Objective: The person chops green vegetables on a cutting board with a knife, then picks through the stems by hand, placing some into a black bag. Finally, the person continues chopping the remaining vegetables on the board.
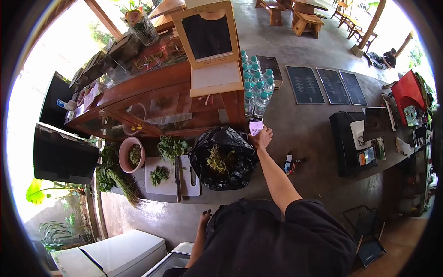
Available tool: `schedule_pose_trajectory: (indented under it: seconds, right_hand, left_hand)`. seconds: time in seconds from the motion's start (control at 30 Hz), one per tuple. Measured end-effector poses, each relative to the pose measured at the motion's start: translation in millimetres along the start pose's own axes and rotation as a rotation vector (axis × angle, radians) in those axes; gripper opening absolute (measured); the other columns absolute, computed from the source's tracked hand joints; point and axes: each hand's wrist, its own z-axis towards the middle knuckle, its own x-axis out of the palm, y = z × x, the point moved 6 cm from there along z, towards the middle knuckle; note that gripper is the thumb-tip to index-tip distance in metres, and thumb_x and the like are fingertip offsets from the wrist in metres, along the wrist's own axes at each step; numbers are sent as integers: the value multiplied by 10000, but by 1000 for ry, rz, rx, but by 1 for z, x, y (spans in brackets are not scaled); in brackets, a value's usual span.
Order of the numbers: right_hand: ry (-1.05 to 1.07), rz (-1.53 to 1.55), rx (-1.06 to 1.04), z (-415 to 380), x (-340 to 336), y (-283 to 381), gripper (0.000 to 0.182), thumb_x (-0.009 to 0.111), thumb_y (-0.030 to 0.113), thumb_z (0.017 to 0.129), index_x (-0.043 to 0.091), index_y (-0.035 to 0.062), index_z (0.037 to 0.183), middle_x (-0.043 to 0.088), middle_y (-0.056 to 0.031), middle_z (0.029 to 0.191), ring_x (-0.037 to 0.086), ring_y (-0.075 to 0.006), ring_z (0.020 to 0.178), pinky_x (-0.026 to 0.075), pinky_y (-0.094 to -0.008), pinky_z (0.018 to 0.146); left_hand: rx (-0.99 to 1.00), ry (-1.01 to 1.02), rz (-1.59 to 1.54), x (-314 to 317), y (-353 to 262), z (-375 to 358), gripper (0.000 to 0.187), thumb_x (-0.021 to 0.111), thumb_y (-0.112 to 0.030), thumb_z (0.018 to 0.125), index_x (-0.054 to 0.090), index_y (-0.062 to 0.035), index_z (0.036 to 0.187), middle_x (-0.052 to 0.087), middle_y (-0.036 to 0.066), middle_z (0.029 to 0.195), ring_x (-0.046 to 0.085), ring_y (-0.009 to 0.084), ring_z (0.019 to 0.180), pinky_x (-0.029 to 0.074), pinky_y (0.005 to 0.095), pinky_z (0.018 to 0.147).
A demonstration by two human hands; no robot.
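Note:
My right hand (262, 138) reaches over the counter, its fingers closed on the lower end of a smartphone (256, 125) whose lit screen shows a QR code. Just left of that hand sits a black plastic bag (199, 159), open at the top, with plant trimmings (217, 160) inside. My left hand (205, 217) hangs low by my waist, away from the counter; its fingers are too small to read. A white cutting board (157, 185) carries chopped greens (159, 175) and a large knife (177, 182). Beside it are a pink bowl (123, 154) of cut greens and a bunch of leafy stems (117, 180).
Water bottles (258, 87) with teal caps stand behind the phone, next to a wooden glass cabinet (166, 99). Menu boards (305, 85) lie farther along the counter. Small keys-like items (290, 164) lie to the right, before a black cash-register-like unit (344, 143). A person (385, 60) reclines far off.

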Motion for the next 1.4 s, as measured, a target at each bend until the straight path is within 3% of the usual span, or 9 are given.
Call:
schedule_pose_trajectory:
  seconds: [0.4, 0.57, 0.8, 0.97, 1.1, 1.17, 1.2, 1.27, 1.4]
  right_hand:
    - [-53, 146, -97, -5, 3, -18, 720, 822, 348, 716, 514, 4, 1268, 484, -182, 1256, 464, -379, 1205, 450, -475, 971]
    - [-131, 320, -196, -47, -26, -46, 382, 717, 139, 820, 577, 12, 1152, 522, -206, 1206, 472, -401, 1149, 398, -469, 988]
    - [-278, 419, -373, -167, -79, -14, 174, 647, 22, 840, 580, 27, 1000, 575, -127, 971, 527, -306, 936, 419, -412, 850]
    - [18, 643, -490, -255, -46, 48, 83, 625, -11, 900, 593, 43, 954, 552, -58, 776, 475, -113, 590, 401, -278, 531]
    - [323, 618, -459, -312, 0, 104, 64, 655, 57, 912, 598, 57, 942, 580, -26, 717, 526, -104, 611, 419, -268, 584]
    - [32, 308, -745, -334, -13, 140, 107, 692, 95, 873, 612, 74, 940, 615, -38, 733, 587, -191, 674, 460, -340, 677]
    - [103, 270, -682, -336, -4, 141, 221, 752, 167, 806, 612, 96, 962, 636, -38, 807, 601, -273, 817, 454, -417, 773]
    - [128, 150, -661, -342, -6, 149, 279, 771, 188, 780, 607, 106, 991, 629, -49, 887, 585, -282, 892, 447, -429, 794]
    - [178, -62, -654, -346, 8, 129, 465, 821, 215, 708, 608, 125, 1112, 579, -72, 1081, 516, -305, 1058, 415, -458, 864]
  left_hand:
    - [113, 8, 131, 1, 11, 14, 594, 678, -445, 893, 632, 83, 1161, 716, 146, 909, 674, 215, 765, 519, 321, 673]
    - [115, -24, -138, -37, -21, -19, 442, 615, -384, 934, 659, 29, 1086, 725, 119, 922, 670, 172, 730, 509, 324, 619]
    - [-83, 439, 312, -132, -93, -22, 403, 579, -362, 949, 654, -12, 1133, 733, 82, 1037, 713, 204, 912, 529, 346, 712]
    - [240, 434, 443, -189, -165, -6, 374, 574, -343, 961, 659, 10, 1054, 726, 135, 882, 717, 205, 735, 533, 307, 601]
    - [511, 262, 232, -214, -200, 23, 401, 650, -369, 919, 655, 32, 903, 690, 124, 693, 689, 195, 617, 517, 340, 586]
    - [650, 195, 420, -218, -218, 31, 451, 677, -392, 909, 642, 54, 968, 701, 139, 756, 701, 213, 657, 533, 345, 607]
    - [649, 204, 424, -216, -222, 32, 451, 677, -392, 909, 642, 54, 968, 701, 139, 756, 701, 213, 657, 533, 345, 607]
    - [569, 174, 446, -210, -227, 31, 491, 702, -472, 848, 679, 8, 946, 721, 187, 829, 714, 316, 774, 550, 408, 744]
    - [575, 199, 629, -190, -219, 39, 552, 772, -520, 731, 703, -36, 988, 725, 197, 969, 694, 362, 941, 547, 446, 860]
